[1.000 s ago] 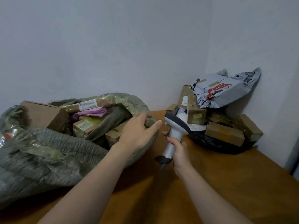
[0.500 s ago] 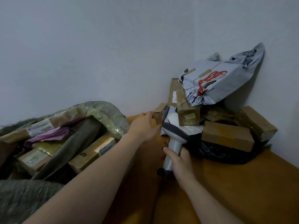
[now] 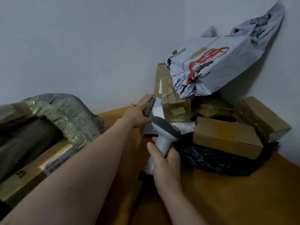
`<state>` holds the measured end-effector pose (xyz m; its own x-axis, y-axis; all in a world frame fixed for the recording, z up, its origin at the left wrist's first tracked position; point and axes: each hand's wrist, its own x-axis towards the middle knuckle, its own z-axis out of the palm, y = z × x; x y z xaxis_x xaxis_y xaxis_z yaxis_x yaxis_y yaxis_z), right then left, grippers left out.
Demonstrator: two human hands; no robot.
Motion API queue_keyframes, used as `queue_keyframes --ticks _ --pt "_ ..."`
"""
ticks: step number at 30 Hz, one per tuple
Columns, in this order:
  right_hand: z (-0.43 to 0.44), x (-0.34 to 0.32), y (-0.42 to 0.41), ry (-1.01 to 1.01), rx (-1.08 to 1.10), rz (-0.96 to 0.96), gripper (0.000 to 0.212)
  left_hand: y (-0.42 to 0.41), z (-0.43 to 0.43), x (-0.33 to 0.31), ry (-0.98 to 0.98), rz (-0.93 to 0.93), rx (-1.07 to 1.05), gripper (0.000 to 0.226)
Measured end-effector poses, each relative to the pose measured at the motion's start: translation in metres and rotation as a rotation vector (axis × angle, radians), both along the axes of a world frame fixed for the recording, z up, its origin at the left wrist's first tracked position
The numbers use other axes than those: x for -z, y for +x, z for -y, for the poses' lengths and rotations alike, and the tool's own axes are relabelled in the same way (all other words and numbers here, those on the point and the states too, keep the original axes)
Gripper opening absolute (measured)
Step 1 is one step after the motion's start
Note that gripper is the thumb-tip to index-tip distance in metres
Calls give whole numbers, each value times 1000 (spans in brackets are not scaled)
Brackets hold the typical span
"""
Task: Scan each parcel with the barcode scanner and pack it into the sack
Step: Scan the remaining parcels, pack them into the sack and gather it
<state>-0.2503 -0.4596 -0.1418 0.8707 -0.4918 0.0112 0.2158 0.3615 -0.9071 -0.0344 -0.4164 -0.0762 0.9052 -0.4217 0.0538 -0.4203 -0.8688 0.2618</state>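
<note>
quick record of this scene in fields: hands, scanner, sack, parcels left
left hand: touching a dark grey flat packet; grip unclear
right hand: grips the grey-and-white handheld barcode scanner by its handle
sack: grey-green woven sack, left, open, labelled brown box inside
unpacked: grey plastic mailer with red print on top, brown cardboard boxes, black plastic bag beneath
surface: brown wooden table

The sack lies left on the table, a box in it. Right, in the corner, parcels are piled (courier mailer topmost), the barcode scanner before them.
</note>
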Motion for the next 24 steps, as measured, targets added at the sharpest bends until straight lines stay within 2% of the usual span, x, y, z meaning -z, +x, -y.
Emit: queue_keyframes --ticks 4,8,11,14,18,21,24 --pt "-1 -1 -1 7 -8 24 28 2 -8 5 -139 65 14 63" --pt "-4 -7 -7 -4 -33 72 38 -26 -28 -11 -212 173 -17 72" --pt "-5 -8 -12 -36 -38 51 42 -69 -47 -32 -296 278 -30 77" --pt "-5 -9 -18 -24 -34 34 27 -125 -69 -46 -454 340 -53 75" --pt "-11 -13 -38 -28 -17 19 42 -200 -102 -40 -651 368 -67 64" --pt "-17 -14 -58 -45 -3 5 44 -239 -121 -19 -751 362 -95 56" --pt "-23 -12 -77 -94 -8 25 44 -265 -136 -4 -861 362 -86 75"
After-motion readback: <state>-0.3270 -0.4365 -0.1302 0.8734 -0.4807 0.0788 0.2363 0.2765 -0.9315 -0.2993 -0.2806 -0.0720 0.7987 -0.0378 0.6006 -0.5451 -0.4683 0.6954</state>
